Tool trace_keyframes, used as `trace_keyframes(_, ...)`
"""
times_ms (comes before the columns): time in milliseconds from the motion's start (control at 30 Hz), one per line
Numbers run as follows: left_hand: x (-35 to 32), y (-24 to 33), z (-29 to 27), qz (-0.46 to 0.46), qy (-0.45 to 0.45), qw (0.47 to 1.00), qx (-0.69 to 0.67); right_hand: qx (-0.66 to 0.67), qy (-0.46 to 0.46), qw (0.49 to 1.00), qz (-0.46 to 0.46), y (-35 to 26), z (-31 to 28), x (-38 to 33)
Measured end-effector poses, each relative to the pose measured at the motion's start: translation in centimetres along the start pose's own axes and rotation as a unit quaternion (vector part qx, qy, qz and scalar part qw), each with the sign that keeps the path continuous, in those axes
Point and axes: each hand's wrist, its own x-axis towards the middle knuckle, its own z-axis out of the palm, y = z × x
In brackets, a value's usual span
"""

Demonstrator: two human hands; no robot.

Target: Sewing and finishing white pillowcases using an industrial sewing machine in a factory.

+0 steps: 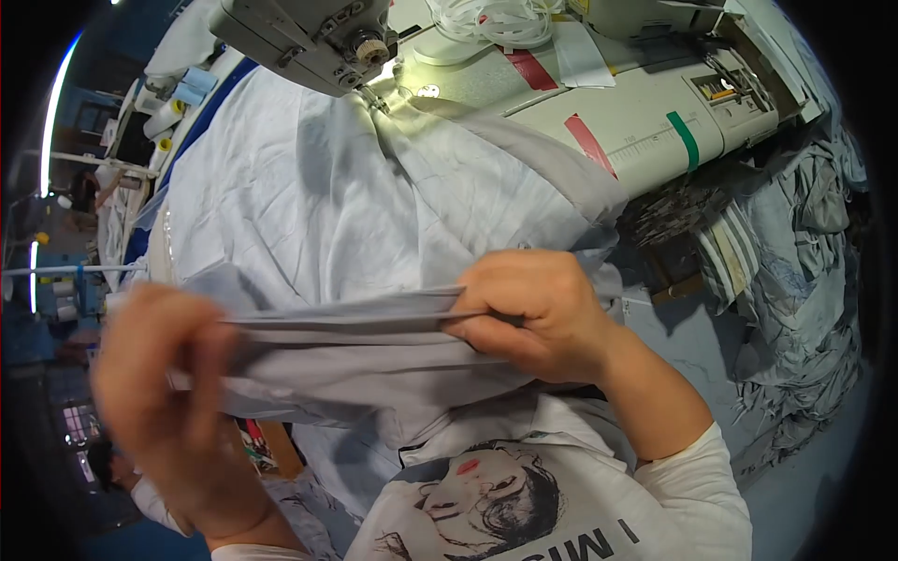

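A large pale grey-blue piece of fabric (346,196) spreads from under the sewing machine's needle area down toward me. My right hand (533,313) is closed, pinching a folded grey edge of this cloth between thumb and fingers. From there the folded edge runs nearly straight to the left, in front of my body. My left hand (164,360) is at the left end of that edge, smeared by motion; whether its fingers grip the cloth does not show. Beyond the fabric is the sewing machine head (309,42), its lamp lit and its needle area (377,101) over the cloth.
The machine bed (645,122) at right carries red and green tape strips and a printed ruler. A coil of white elastic or tape (491,21) lies behind. Grey garments (795,299) hang in a heap at far right. Thread cones (166,117) stand at left; another person (140,481) is at lower left.
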Motion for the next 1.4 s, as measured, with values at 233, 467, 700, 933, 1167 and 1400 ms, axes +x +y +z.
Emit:
trace_keyframes(233,-6.2,-13.6,-22.2,-0.071,0.144,0.963,0.216,0.056,0.005,0.998,0.009,-3.6,-3.8,-0.2)
trace_keyframes(467,-10.6,-24.9,-36.4,-0.149,0.203,0.95,0.183,0.166,-0.181,0.959,0.142,-4.1,-3.0,-0.8)
trace_keyframes(700,-8.8,-19.0,-32.2,-0.246,0.236,0.938,0.056,0.279,-0.367,0.873,0.16,-2.6,4.5,0.8)
trace_keyframes(933,-9.0,-17.2,-29.4,-0.174,0.308,0.934,0.043,0.371,-0.308,0.867,0.125,-3.8,9.5,4.0)
trace_keyframes(1167,-10.9,-20.0,-28.8,-0.188,0.322,0.926,0.055,0.387,-0.314,0.852,0.161,-5.2,8.0,5.1)
trace_keyframes(1400,-12.3,-23.0,-26.8,-0.204,0.26,0.944,0.023,0.196,-0.143,0.97,0.034,-5.7,2.6,1.0)
